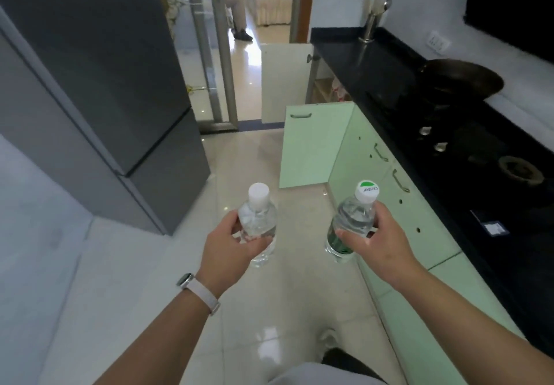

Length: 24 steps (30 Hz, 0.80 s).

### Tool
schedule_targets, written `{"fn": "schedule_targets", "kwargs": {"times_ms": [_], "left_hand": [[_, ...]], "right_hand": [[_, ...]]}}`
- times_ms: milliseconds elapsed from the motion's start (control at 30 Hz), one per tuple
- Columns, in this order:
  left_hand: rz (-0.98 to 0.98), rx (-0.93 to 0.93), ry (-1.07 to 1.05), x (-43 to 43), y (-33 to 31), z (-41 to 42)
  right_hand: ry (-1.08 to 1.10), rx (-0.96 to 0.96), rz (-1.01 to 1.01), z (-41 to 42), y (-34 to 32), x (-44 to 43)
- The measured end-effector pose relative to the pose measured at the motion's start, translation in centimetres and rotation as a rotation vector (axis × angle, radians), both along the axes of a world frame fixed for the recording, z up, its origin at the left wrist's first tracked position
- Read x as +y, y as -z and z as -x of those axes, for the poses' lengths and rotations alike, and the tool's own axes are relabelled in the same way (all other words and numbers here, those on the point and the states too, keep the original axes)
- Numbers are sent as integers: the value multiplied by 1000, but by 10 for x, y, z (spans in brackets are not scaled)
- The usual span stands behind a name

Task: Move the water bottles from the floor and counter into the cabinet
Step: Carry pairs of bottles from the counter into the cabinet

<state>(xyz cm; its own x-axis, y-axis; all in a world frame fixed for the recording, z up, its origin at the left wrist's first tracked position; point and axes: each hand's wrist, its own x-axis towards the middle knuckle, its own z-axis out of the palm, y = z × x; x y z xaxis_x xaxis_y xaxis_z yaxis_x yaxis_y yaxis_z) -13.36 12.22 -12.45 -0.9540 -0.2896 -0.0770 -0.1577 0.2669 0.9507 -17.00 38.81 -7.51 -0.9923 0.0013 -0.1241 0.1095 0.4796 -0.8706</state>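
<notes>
We are holding two clear plastic water bottles upright over the glossy tiled floor (168,279), one in each hand and well apart. Our left hand (227,246) is wrapping a closed grip around the plain bottle (260,228) — smooth, ribbed near its base, topped with a white screw cap. Our right hand (377,243) is closing its grip on the green-labelled bottle (350,225), whose white cap carries a green mark and small print. A pale watch band (201,291) is circling the left wrist. To our right, mint-green cabinet fronts with curved metal handles are running under the black polished counter (353,63) — one cabinet door (311,144) is standing open. A dark round wok (461,77) is sitting on the hob.
</notes>
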Motion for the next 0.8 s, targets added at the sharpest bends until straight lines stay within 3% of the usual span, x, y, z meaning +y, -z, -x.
{"fn": "schedule_targets", "kwargs": {"times_ms": [267, 800], "left_hand": [[109, -1, -111, -35, -2, 31], [146, -37, -234, -50, -16, 209]], "right_hand": [[-132, -47, 47, 80, 25, -43], [-250, -51, 122, 296, 39, -56]]}}
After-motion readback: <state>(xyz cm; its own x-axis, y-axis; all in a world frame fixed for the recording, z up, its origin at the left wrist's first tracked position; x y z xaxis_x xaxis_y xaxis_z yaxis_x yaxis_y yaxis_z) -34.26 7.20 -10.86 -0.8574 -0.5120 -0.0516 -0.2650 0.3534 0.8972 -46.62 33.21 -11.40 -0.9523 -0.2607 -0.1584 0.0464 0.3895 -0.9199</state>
